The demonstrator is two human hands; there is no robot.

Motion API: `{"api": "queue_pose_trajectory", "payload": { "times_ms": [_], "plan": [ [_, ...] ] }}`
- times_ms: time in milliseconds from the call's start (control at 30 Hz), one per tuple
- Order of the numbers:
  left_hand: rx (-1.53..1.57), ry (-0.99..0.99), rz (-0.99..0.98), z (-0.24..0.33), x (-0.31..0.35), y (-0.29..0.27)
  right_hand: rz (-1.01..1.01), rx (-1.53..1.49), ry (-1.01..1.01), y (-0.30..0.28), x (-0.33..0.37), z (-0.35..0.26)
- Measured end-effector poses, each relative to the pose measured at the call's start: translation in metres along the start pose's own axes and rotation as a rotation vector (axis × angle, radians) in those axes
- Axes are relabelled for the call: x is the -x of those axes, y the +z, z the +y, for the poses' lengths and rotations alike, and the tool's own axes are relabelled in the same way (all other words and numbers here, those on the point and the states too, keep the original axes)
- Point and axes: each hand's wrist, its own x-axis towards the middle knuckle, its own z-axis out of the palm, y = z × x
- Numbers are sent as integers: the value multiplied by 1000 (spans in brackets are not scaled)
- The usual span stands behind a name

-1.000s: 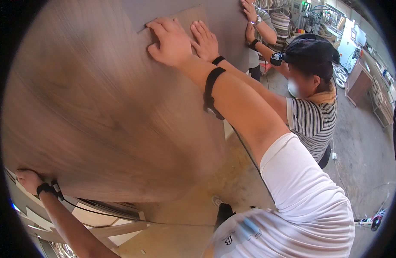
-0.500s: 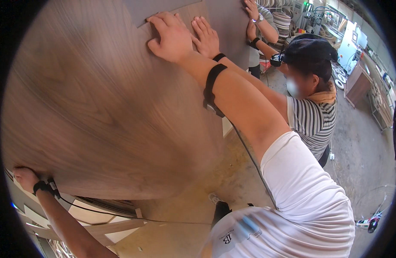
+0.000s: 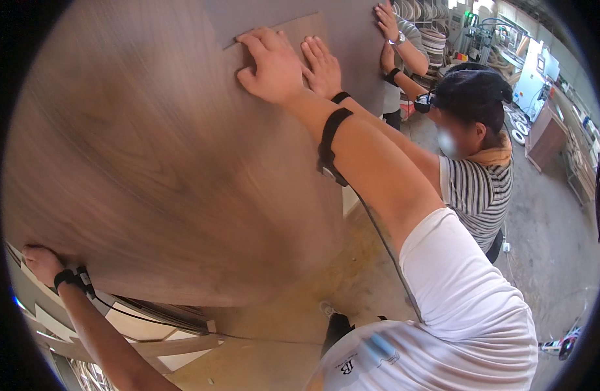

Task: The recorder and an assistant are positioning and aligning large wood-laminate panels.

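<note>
A large brown wood-grain panel (image 3: 137,150) fills the left and middle of the view. My left hand (image 3: 43,263) is closed at its lower left edge, with the fingertips hidden. Higher up, my right hand (image 3: 272,68) lies on the panel, thumb and fingers spread. Its fingers reach a thin dark line bordering a grey surface (image 3: 254,13); whether that is a cut or a second sheet, I cannot tell. Just right of it rests a co-worker's hand (image 3: 323,70), flat on the same panel.
A person in a striped shirt (image 3: 472,189) leans in from the right. Another person's hands (image 3: 388,29) touch the panel's far right side. Stacked boards (image 3: 163,313) lie below left. Edging rolls (image 3: 433,42), machinery (image 3: 534,75) and a brown cabinet (image 3: 546,133) stand behind.
The panel's upper part and the hands on it appear slightly farther right and lower. My left hand sits a little higher along the edge. Both hands keep their contact.
</note>
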Motion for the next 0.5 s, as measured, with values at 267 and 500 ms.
{"api": "queue_pose_trajectory", "payload": {
  "times_ms": [267, 500],
  "plan": [
    [-20, 25, 32, -5, -4, 6, 32, -30, -13, 1, -2, 3],
    [52, -12, -3, 22, 26, -7, -20, -22, 12, 1, 2, 5]
  ]
}}
